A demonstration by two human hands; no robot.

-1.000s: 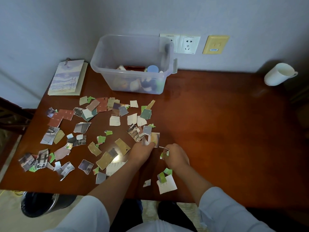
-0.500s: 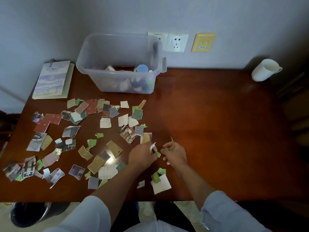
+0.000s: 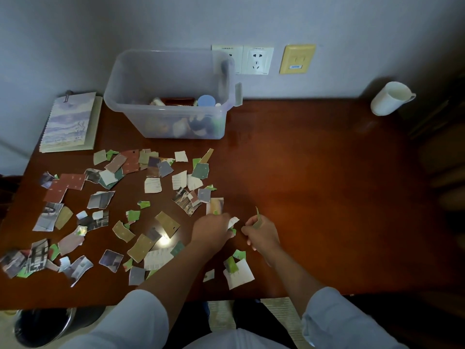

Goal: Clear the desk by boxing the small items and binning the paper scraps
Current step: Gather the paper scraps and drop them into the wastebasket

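- The left hand (image 3: 214, 229) is holding a white scrap (image 3: 232, 222) in its curled fingers, near 6 o'clock on the tabletop (image 3: 314, 172).
- The right hand (image 3: 263, 235) is pinching a thin green scrap (image 3: 258, 219) just beside it.
- Many paper scraps (image 3: 153, 185) are lying from 7 to 11 o'clock.
- The clear box (image 3: 173, 127) is sitting at 12 o'clock with small items (image 3: 205, 100) inside.
- The black bin (image 3: 42, 326) is standing on the floor at 7 o'clock.
- A white cup (image 3: 388, 98) is sitting at 2 o'clock.

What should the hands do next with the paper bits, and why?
Probably the right hand should pick up the white scrap near the edge of the desk. It and the left hand pinch only small bits, many scraps cover the desk, and the bin sits on the floor at left.
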